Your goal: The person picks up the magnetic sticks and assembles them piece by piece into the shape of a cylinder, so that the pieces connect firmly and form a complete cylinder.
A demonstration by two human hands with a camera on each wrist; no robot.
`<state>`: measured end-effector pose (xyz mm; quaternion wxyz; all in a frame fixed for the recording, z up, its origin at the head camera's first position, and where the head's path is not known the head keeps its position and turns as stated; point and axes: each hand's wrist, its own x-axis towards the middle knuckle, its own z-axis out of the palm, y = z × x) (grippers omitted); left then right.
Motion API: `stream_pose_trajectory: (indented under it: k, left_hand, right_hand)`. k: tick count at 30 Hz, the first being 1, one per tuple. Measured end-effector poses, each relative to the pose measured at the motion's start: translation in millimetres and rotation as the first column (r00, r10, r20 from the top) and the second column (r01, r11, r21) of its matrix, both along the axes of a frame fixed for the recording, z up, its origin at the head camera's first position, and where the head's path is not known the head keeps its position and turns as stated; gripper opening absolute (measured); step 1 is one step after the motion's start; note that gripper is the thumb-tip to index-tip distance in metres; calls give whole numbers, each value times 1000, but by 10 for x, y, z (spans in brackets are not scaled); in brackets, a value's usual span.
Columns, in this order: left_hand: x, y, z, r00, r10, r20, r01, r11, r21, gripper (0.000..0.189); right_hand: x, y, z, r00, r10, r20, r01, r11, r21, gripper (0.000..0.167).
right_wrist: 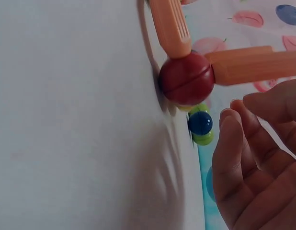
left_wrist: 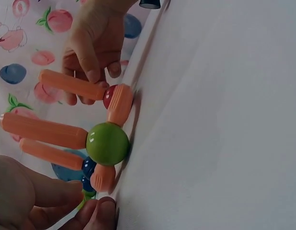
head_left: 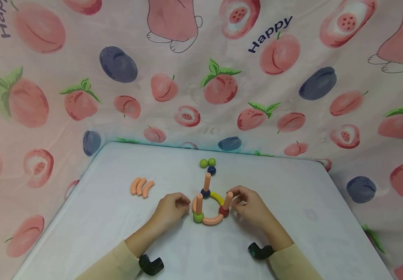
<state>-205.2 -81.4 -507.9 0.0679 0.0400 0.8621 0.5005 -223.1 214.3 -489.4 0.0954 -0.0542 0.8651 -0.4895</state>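
A ring of toy building pieces stands on the table: a green ball (head_left: 198,217), a red ball (head_left: 224,211) and a dark blue ball (head_left: 205,193) joined by a yellow curved rod (head_left: 217,198) and two orange curved rods (head_left: 212,221). From each ball rises a straight orange stick (head_left: 199,204). At the ring's left side is my left hand (head_left: 170,208), thumb and fingers loosely bent and parted with nothing between them. My right hand (head_left: 252,206) hovers beside the red ball and its stick; the right wrist view shows a gap between its fingertips (right_wrist: 228,117) and the ball.
Three loose orange curved rods (head_left: 139,187) lie to the left on the white table (head_left: 292,186). Behind the ring sit two loose green balls (head_left: 212,161) and a loose dark blue ball (head_left: 211,170). A fruit-patterned cloth (head_left: 187,89) hangs beyond the table's far edge.
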Motion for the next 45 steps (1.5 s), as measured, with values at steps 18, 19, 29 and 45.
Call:
stream_pose_trajectory:
  k: [18, 19, 29, 45]
  left_hand:
    - [-246, 263, -28, 997, 47, 61, -47, 999, -11, 12]
    - [-256, 271, -30, 997, 51, 58, -50, 999, -17, 13]
    - [-268, 286, 2, 996, 68, 61, -66, 997, -33, 19]
    - [-266, 157, 10, 998, 47, 42, -44, 997, -56, 19]
  right_hand:
    - [-755, -164, -87, 999, -35, -38, 37, 997, 67, 48]
    - [-806, -190, -88, 999, -25, -33, 27, 996, 85, 49]
    - [-1145, -365, -116, 993, 119, -23, -108, 958, 266, 63]
    - [-1119, -446, -119, 993, 118, -14, -110, 959, 261, 28]
